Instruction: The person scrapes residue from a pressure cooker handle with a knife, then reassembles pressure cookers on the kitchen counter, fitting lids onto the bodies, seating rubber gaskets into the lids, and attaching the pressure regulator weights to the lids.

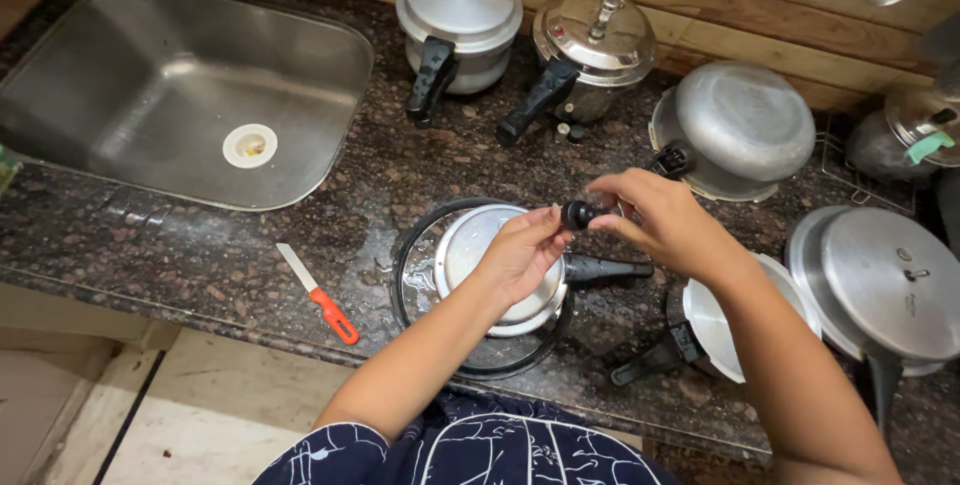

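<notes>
Head view looks down on a dark stone desk [330, 195] with a steel sink [150, 85] at its far left and pressure cookers crowding the back and right. Near the front edge a cooker lid [500, 265] lies inside a black ring. Above it, both hands pinch a small black knob [576, 214]: the left hand [520, 255] and the right hand [665, 220] each close fingertips on it. The knob appears off the lid, not yet seated. An orange-handled knife [320, 295] lies left, where open room remains.

I have both forearms reaching forward. My left hand [522, 255] and right hand [660, 220] meet, fingertips pinched together.
</notes>
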